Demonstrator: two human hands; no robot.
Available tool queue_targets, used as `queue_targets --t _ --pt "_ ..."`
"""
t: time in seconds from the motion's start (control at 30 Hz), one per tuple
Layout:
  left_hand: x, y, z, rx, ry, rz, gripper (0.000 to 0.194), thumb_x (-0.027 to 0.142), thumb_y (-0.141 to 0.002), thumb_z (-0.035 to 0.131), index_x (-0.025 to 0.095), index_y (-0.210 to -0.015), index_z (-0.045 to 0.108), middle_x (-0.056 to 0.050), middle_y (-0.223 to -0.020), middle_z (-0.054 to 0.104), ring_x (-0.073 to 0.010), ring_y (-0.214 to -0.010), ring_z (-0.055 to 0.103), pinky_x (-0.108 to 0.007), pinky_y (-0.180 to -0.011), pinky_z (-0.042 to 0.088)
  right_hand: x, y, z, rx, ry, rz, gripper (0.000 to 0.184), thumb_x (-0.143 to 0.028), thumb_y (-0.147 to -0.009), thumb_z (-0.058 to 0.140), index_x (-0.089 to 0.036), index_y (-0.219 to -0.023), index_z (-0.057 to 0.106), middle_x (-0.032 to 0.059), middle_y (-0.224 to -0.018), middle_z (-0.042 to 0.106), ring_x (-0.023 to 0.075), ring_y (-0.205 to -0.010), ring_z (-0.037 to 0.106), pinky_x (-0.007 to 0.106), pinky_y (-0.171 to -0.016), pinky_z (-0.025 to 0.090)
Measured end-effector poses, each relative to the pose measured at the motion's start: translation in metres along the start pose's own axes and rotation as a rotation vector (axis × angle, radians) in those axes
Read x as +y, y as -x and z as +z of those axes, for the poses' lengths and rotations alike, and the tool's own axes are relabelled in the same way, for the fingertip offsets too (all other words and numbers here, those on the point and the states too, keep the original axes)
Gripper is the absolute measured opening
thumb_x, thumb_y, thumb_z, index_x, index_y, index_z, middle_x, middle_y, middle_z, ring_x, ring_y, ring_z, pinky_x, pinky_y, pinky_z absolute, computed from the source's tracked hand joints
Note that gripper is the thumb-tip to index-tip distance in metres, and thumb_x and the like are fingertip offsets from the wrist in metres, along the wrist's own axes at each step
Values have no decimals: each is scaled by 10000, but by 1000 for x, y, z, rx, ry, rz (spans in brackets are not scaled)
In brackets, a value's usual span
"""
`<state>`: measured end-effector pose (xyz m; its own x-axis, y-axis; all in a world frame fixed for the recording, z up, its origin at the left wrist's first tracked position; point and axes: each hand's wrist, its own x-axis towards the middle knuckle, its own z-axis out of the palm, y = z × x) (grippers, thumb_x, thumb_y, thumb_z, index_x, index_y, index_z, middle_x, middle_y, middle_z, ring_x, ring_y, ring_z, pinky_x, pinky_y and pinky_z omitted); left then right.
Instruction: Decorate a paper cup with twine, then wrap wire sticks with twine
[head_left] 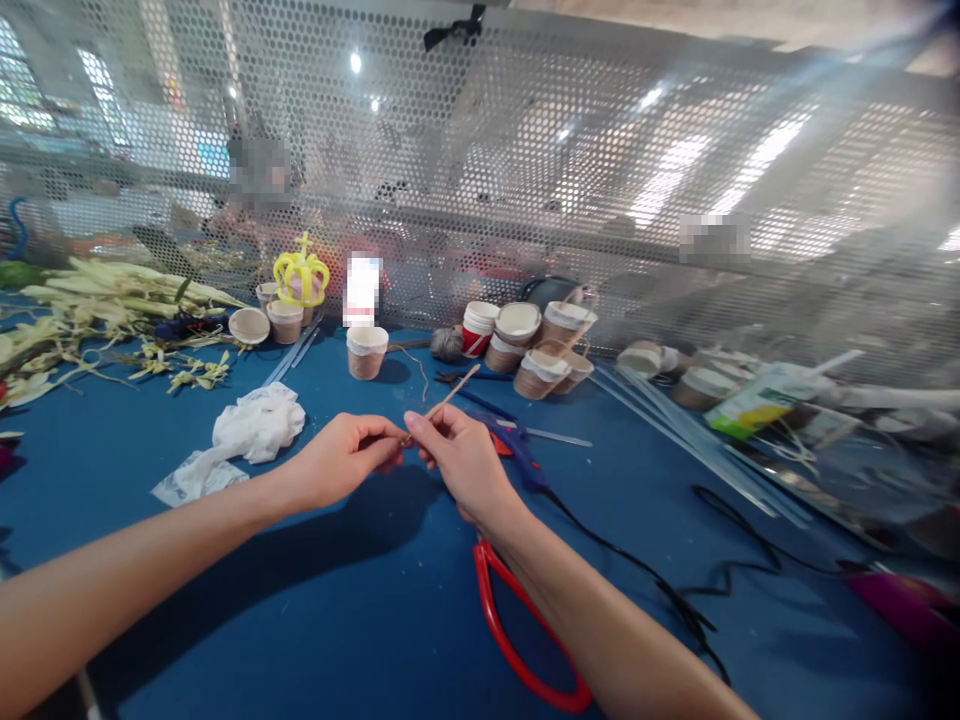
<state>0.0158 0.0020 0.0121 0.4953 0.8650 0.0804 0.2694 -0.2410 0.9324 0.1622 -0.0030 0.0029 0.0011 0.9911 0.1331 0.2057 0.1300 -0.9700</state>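
Above the blue table, both my hands meet on a thin tan stick (455, 388) that slants up to the right. My left hand (346, 455) pinches its lower end between thumb and fingers. Closed around it a little higher is my right hand (463, 455); the fingertips hide part of the stick. Under my right forearm lie scissors with red handles (491, 610), partly covered. Just beyond my right hand rests a blue glue gun (525, 455) with a clear glue stick in its back.
Crumpled white plastic (259, 425) lies left. Paper cups (366, 355) stand along the mesh partition (480, 150). A yellow crown (301, 275) sits on cups near pale dried husks (112, 300). Clear glue sticks (690, 430) and a black cord (622, 550) are at right.
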Motion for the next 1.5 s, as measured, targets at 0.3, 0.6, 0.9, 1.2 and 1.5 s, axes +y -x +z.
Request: queue_targets --t 0.3,0.6,0.9,1.2,1.5 --pt "-1 -3 -8 -123 382 -198 154 257 -691 571 118 -624 566 -3 -620 576 -70 -527 489 -227 -560 405 -5 1 -2 -94 -63 -47 288 -409 -709 576 -178 -577 466 -31 -529 536 72 -438 412 208 -443 347" --pt "2 -3 -8 32 7 -24 119 222 -706 498 134 -672 571 33 -555 508 -78 -523 434 -206 -518 349 -6 2 -3 -47 55 -7 303 -437 -729 541 -169 -600 488 -31 -509 486 76 -437 427 206 -426 359" --pt "7 -3 -24 -47 -411 110 139 189 -684 484 138 -709 612 -17 -645 614 -117 -575 508 -204 -536 372 -41 20 -16 -116 822 -726 77 -185 -747 568 -146 -811 589 84 -822 607 200 -795 525 334 -719 421" --pt "22 2 -24 -162 -260 -103 105 203 -633 475 125 -595 534 52 -516 445 -77 -487 361 -191 -473 286 -23 21 -2 -128 994 -821 173 -97 -816 439 -120 -757 600 80 -737 601 175 -712 508 281 -638 433" --pt "15 -1 -29 -187 -235 -151 106 172 -596 442 131 -567 536 48 -494 448 -74 -456 339 -207 -450 256 -21 22 3 -112 1174 -972 204 -90 -799 425 -132 -667 574 60 -655 572 163 -617 478 261 -552 403"
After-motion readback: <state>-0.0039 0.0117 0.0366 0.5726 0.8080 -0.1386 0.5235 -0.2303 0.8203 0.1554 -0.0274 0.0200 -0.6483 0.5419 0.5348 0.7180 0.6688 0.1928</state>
